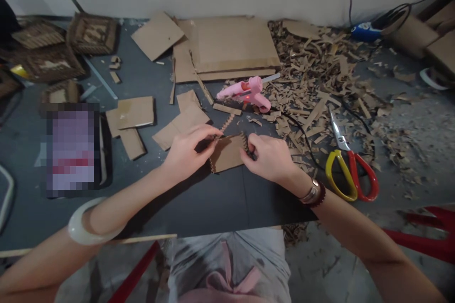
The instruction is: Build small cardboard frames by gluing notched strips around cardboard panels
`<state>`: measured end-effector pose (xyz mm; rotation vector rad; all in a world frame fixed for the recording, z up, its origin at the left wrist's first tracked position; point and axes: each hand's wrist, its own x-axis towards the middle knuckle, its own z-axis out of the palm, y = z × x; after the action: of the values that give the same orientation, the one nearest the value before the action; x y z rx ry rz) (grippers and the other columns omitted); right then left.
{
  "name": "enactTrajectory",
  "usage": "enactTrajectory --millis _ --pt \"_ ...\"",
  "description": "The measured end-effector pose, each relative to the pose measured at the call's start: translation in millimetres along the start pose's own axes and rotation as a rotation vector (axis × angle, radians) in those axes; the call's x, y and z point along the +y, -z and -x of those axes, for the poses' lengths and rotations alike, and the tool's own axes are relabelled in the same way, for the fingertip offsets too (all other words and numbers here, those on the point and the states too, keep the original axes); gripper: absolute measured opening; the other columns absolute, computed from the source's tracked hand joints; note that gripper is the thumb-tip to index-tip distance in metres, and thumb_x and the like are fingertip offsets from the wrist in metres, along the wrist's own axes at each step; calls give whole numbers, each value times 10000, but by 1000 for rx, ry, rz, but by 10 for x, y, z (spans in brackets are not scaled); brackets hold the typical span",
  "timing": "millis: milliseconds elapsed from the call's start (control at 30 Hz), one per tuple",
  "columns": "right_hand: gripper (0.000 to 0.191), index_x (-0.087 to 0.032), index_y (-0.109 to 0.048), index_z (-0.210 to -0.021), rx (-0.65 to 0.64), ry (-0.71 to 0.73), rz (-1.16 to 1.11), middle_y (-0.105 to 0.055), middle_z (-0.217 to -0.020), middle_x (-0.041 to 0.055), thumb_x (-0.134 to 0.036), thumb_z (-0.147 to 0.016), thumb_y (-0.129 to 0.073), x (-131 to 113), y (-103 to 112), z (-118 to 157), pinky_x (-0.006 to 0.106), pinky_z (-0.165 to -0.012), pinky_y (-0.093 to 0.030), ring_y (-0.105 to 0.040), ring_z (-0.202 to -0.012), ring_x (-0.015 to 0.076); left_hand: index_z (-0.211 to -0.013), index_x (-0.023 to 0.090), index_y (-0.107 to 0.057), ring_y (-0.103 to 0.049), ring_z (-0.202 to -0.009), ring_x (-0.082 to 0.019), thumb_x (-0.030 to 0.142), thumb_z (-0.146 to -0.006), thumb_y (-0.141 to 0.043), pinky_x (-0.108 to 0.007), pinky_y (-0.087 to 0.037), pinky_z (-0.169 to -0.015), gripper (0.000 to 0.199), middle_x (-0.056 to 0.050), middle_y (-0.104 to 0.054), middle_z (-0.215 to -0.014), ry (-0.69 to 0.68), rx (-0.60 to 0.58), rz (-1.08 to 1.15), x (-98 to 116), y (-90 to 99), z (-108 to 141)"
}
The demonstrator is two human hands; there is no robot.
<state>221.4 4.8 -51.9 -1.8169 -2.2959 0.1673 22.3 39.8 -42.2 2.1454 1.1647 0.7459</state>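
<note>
Left hand: the left hand (186, 151) pinches the cardboard piece (227, 154) at its near-left edge between thumb and fingers.
Right hand: the right hand (268, 157) pinches the opposite edge, fingers curled, thumb on top.
Cardboard piece: held between the hands, just above the desk (216, 203), with a zigzag edge (243, 144) along its right side.
Ahead of the hands: a pink glue gun (245, 94) lies on its side, a red light showing, with cardboard sheets (227, 45) beyond.
Right of the hands: red-and-yellow scissors (350, 175), open, among scraps (313, 80); a black cord (302, 132) runs close by.
Risk: pinching too hard could tear the zigzag edge; reaching forward carelessly could bring a hand against the gun, likely hot, or snag the cord.
</note>
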Motion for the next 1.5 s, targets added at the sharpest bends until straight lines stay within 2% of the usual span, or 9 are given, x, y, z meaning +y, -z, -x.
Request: enactTrajectory --millis 100,167,267,367,733,933,1267,1433,1500 --pt "185 -193 -515 -703 -20 -37 -28 -522 -550 -5 -364 -772 -499 7 16 1 257 -473 -268 -484 -494 140 -935 182 -598 -659 -829 -155 206 -794 -531 -242 -510 -793 157 -38 -693 -928 78 20 40 3 -11 15" --pt "195 -181 -546 -853 30 -11 -70 -566 -640 16 -353 -770 -507 23 23 -3 265 -503 -347 -532 -572 163 -916 184 -587 -664 -835 -154 206 -783 -546 -232 -509 -791 141 -31 -698 -898 102 29 57 6 -12 20" --pt "388 -154 -477 -1158 129 110 -125 -615 -860 75 -290 -795 -491 48 26 -14 310 -671 -470 -579 -828 217 -861 188 -588 -669 -816 -158 230 -778 -559 -226 -513 -761 97 -27 -704 -861 124 31 41 2 -7 20" --pt "478 -142 -404 -1281 145 191 -134 -613 -956 96 -253 -821 -469 66 23 -25 354 -776 -496 -553 -938 241 -849 184 -595 -668 -782 -158 255 -776 -561 -226 -511 -734 107 -28 -708 -836 133 27 7 -11 -2 19" --pt "340 -108 -571 -1151 187 257 -103 -632 -897 99 -226 -842 -491 85 -11 -26 359 -772 -510 -539 -883 240 -860 164 -625 -638 -696 -149 232 -765 -551 -239 -486 -653 139 -33 -703 -799 96 14 -68 -27 -15 37" --pt "345 -110 -576 -1173 221 340 -104 -623 -818 74 -210 -855 -487 106 -34 -36 344 -793 -492 -525 -816 209 -828 149 -652 -617 -651 -135 219 -760 -563 -226 -480 -617 131 -27 -695 -747 95 28 -86 -33 -27 39" --pt "331 -143 -611 -1153 176 324 -16 -614 -825 88 -253 -874 -470 122 -67 -36 353 -721 -489 -500 -812 224 -796 162 -674 -604 -617 -129 194 -762 -572 -238 -485 -611 113 -14 -689 -703 82 0 -103 -18 -22 34" --pt "341 -103 -566 -1169 232 340 -124 -611 -789 72 -241 -868 -485 128 -75 -46 342 -736 -489 -531 -761 198 -868 167 -622 -632 -660 -129 181 -768 -565 -226 -502 -611 115 -15 -700 -766 113 27 -36 -41 -29 43" --pt "332 -108 -551 -1148 317 273 -195 -591 -716 41 -276 -866 -501 160 -52 -58 321 -688 -489 -537 -698 180 -905 164 -591 -631 -666 -121 172 -791 -540 -217 -507 -610 125 -19 -691 -792 100 65 -24 -50 -27 47"
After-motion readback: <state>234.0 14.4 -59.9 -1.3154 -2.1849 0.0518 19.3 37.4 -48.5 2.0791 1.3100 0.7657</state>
